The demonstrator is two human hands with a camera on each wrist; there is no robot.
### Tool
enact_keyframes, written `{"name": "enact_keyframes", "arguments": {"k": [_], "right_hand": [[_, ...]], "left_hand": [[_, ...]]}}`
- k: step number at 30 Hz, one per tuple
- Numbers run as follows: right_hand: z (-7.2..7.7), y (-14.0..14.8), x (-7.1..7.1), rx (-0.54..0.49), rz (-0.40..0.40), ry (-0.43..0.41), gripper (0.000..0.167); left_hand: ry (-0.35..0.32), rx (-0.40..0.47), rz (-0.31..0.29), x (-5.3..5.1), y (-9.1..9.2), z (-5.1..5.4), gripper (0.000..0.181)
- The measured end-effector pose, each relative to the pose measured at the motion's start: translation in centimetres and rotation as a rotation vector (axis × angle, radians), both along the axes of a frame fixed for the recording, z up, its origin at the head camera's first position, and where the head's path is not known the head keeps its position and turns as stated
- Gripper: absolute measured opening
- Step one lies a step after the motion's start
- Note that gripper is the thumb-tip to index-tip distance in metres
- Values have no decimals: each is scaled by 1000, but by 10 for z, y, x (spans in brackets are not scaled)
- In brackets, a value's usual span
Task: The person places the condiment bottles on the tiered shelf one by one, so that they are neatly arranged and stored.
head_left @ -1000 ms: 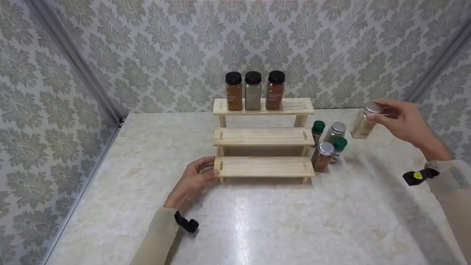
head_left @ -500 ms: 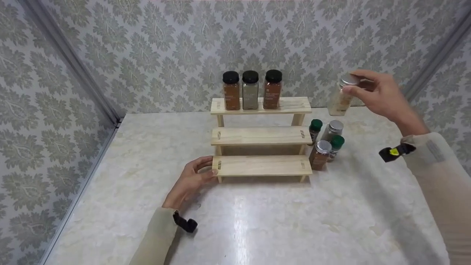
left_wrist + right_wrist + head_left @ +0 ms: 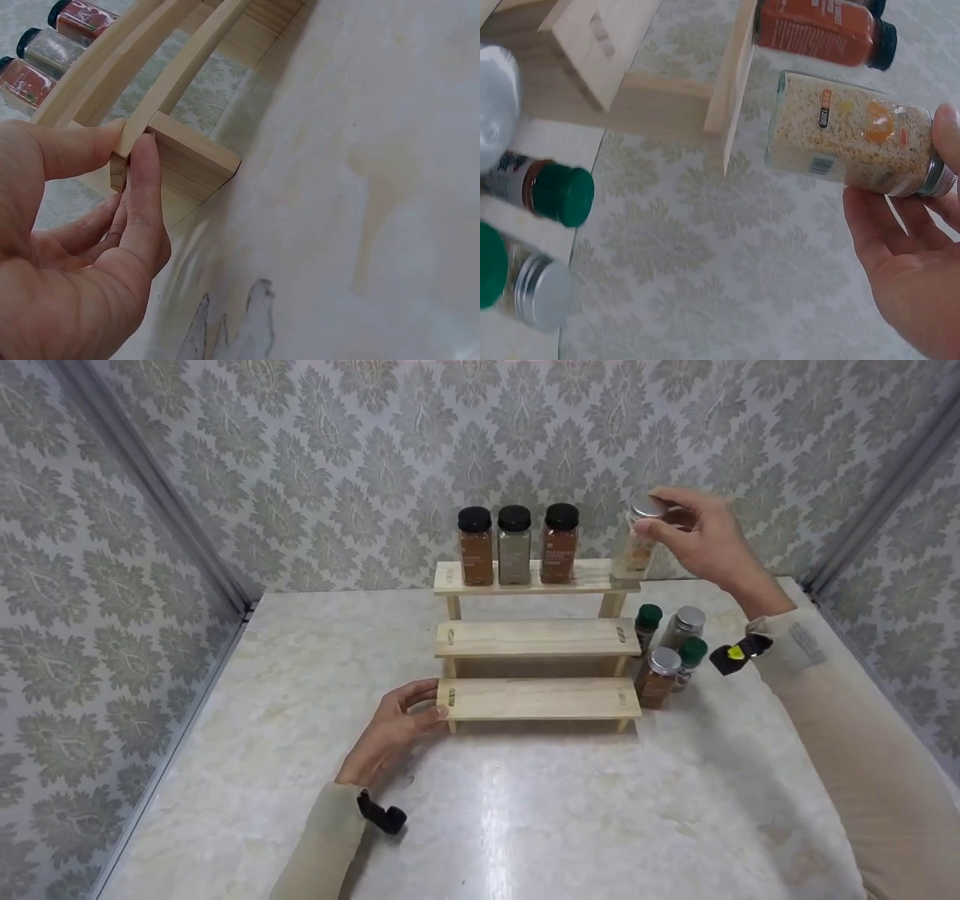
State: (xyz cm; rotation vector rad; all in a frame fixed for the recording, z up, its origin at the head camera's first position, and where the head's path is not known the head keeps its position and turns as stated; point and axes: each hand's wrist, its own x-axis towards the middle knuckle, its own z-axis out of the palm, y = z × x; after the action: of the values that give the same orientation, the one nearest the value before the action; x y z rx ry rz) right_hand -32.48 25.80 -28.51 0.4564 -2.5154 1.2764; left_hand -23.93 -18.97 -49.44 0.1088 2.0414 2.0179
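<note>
1. Since the earlier frame, the right hand [image 3: 709, 540] and its jar of pale flakes [image 3: 639, 556] have moved left, from beyond the rack to the right end of the top shelf [image 3: 596, 577].
2. Thumb and fingers of that hand grasp the jar by its silver lid [image 3: 649, 506]; the right wrist view shows a gap between its base and the shelf.
3. Thumb and fingers of the left hand [image 3: 395, 729] pinch the left end of the bottom shelf [image 3: 536, 699].
4. Judging by the layout, 3 of 8 jars are done: the black-capped jars [image 3: 514, 553] stand upright on the top shelf.
5. Apparently left: the held jar, not yet set down, plus 2 green-capped jars [image 3: 649, 617] and 2 silver-lidded jars [image 3: 658, 685] on the table [image 3: 525, 817], just right of the rack.
</note>
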Motion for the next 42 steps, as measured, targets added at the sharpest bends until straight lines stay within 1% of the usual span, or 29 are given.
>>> {"name": "enact_keyframes", "arguments": {"k": [4, 12, 17, 22, 29, 33, 37, 39, 42], "right_hand": [[-5, -14, -5, -8, 18, 17, 44], [-14, -33, -16, -40, 46, -3, 44], [-16, -35, -21, -42, 36, 7, 41], [-19, -34, -24, -31, 21, 0, 43], [-21, -36, -27, -56, 23, -16, 47], [-18, -35, -24, -68, 32, -62, 57], [-12, -28, -14, -85, 54, -86, 66], [-9, -23, -6, -98, 66, -67, 64], [-6, -16, 6, -81, 61, -32, 59]], "left_hand": [[2, -4, 3, 0, 2, 0, 60], [4, 11, 4, 0, 0, -1, 58], [16, -12, 3, 0, 2, 0, 58], [10, -16, 0, 1, 2, 1, 59], [5, -15, 11, 1, 2, 0, 57], [14, -25, 12, 1, 1, -1, 56], [14, -8, -2, 0, 1, -3, 57], [8, 7, -4, 0, 0, -3, 58], [-3, 19, -2, 1, 0, -2, 59]]}}
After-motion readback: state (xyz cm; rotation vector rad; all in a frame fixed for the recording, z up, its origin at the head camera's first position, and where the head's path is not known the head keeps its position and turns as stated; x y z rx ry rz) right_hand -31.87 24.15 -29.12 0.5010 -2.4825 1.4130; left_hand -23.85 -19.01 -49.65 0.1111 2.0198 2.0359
